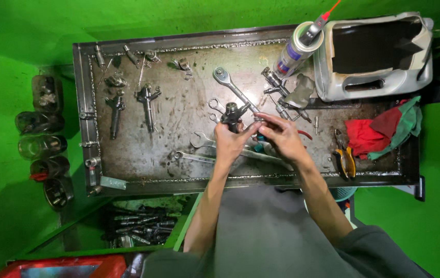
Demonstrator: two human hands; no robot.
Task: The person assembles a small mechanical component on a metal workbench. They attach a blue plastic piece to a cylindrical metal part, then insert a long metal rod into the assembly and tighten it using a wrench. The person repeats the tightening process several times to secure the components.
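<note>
Along the green wall at the far left sits a row of jars (42, 134) holding small parts, and below the bench a bin of metal rods (140, 226) shows. On the left part of the steel tray (127, 175) lie two dark injectors (116, 110) (148, 103) side by side, with small fittings (137, 54) scattered along the top edge. Nearer the middle, open-ended wrenches (199, 140) rest on the tray just left of the hands, and a ratchet (230, 85) lies slanted above them. The left hand (229, 143) is closed around the lower body of a third injector (233, 116), fingers wrapped tight, holding it upright over the middle of the tray. The right hand (282, 136) meets it from the right, thumb and forefinger pinched together at the injector's side; what small piece they grip, if any, cannot be told. Above the right hand a spray can (297, 51) with a red straw lies tilted, near a grey glove (300, 91) and more injector parts (276, 85). Further right stands a cut-open white jug (372, 85), dark inside. Below it lie red and green rags (382, 131), and yellow-handled pliers (344, 157) rest near the tray's lower right edge.
</note>
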